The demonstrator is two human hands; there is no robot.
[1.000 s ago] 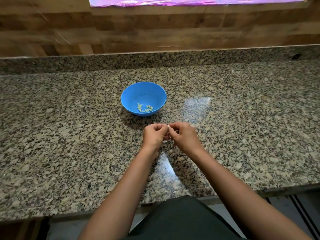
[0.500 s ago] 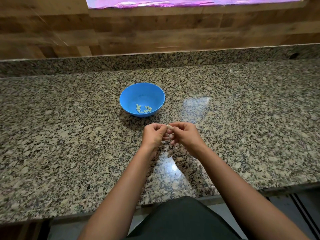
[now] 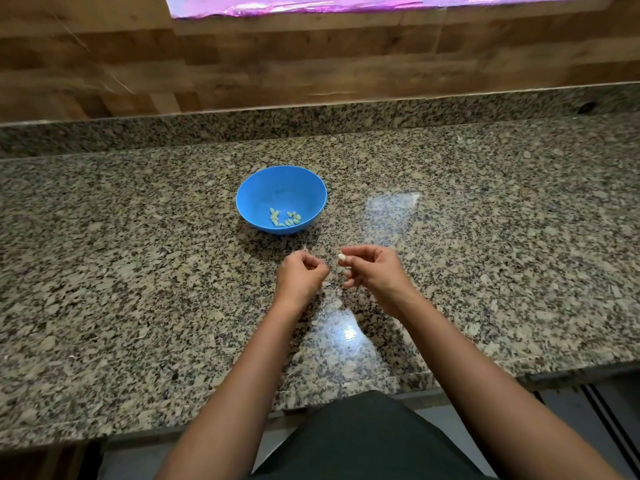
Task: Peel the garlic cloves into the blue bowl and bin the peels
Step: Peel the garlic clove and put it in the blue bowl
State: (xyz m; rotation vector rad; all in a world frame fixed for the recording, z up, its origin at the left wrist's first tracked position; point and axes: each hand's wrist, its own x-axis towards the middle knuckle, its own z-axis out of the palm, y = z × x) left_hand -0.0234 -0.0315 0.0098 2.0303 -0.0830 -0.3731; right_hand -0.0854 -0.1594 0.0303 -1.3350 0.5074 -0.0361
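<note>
Head view: pale clove [image 3: 342, 258] pinched at the fingertips of the right hand [image 3: 375, 271], mid-worktop, just on the near side of the bowl [image 3: 242, 199] and apart from it. Left hand [image 3: 299, 275] curled close beside, not touching the right, seemingly nipping a thin wisp of peel [image 3: 304, 249] that pokes out on its far side; too small to tell for certain. Several peeled cloves [image 3: 285, 218] already lying in the near part of the bowl's bottom. Likely very light, firm and a little slick once bare, so best held across the thick middle with a gentle pinch, not squeezed at the tapered end. Peel probably papery, weightless, apt to cling to fingers or drift; worth gathering in a closed fist. Speckled granite worktop [image 3: 138, 271], glossy, with glare patches near the front edge and right of the bowl; pale scraps hard to spot on such a pattern. Low granite upstand along the back edge, wood-plank wall [image 3: 311, 64] above, pink foil [image 3: 346, 3] at the top. No bin in view.
</note>
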